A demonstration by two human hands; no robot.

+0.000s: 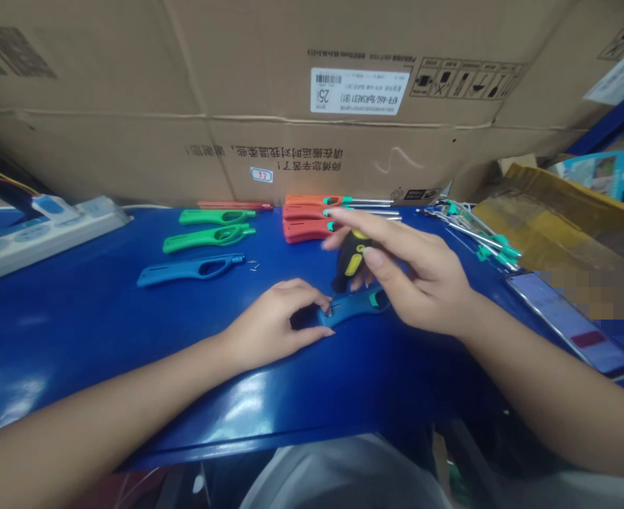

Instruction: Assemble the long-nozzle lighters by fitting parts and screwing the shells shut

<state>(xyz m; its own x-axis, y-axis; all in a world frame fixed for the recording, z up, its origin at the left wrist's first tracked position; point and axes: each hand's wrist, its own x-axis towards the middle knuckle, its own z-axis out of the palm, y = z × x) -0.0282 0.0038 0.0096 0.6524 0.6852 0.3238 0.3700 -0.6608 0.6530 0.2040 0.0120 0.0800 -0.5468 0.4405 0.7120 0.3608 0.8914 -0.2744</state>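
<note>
A blue gas lighter (351, 307) with a green trigger lies on the blue table in front of me. My left hand (269, 322) pinches its left end between thumb and fingers. Above it, my right hand (428, 283) grips a stubby black and yellow screwdriver (350, 263), tilted, with its lower end near the lighter's left part. The screwdriver's tip is too small to make out, and my right hand partly hides the lighter's right end. Several tiny screws (254, 265) lie loose just left of and beyond my left hand.
Blue (184, 271) and green lighter shells (200, 240) lie at left. Red and orange lighters (306, 230) with metal tubes lie at the back. Tubes with green parts (495, 244) are piled at right, near a phone (571, 322). A power strip (51, 237) and cardboard (258, 71) border the table.
</note>
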